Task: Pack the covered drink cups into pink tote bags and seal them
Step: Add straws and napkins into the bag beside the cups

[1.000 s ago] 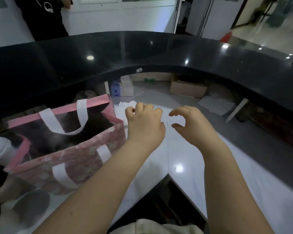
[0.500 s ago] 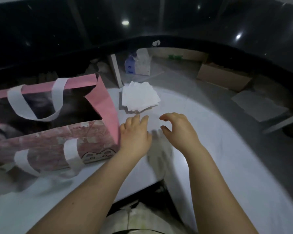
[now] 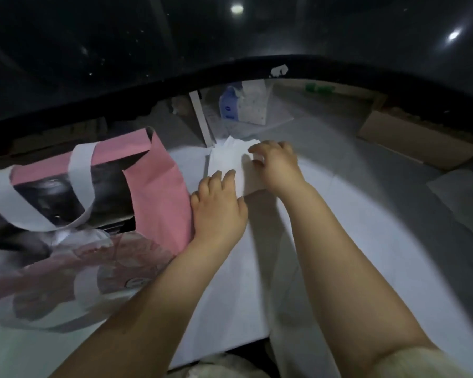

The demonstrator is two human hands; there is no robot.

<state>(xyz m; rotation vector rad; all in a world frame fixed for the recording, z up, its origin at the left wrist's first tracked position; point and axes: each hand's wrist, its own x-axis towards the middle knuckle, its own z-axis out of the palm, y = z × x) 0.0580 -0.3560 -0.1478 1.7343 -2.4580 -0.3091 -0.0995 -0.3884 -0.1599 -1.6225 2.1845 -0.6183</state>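
A pink tote bag [image 3: 159,192] with white handles stands open on the white counter [image 3: 366,241], at the left. Its inside is dark and I cannot make out any cup in it. A stack of white napkins [image 3: 227,162] lies just right of the bag. My left hand [image 3: 219,211] rests flat on the near edge of that stack, fingers spread, beside the bag's pink side panel. My right hand [image 3: 276,165] is on the stack's far right corner, its fingers curled over the top sheets; whether they pinch a sheet I cannot tell.
A raised glossy black ledge [image 3: 175,50] curves along the far side. Under it stand a tissue pack [image 3: 243,107] and a cardboard box [image 3: 418,140]. Flat white sheets [image 3: 459,195] lie at the right.
The view has tilted down and closer. Both hands moved forward from in front of the napkin stack onto it, the right one reaching its far corner.
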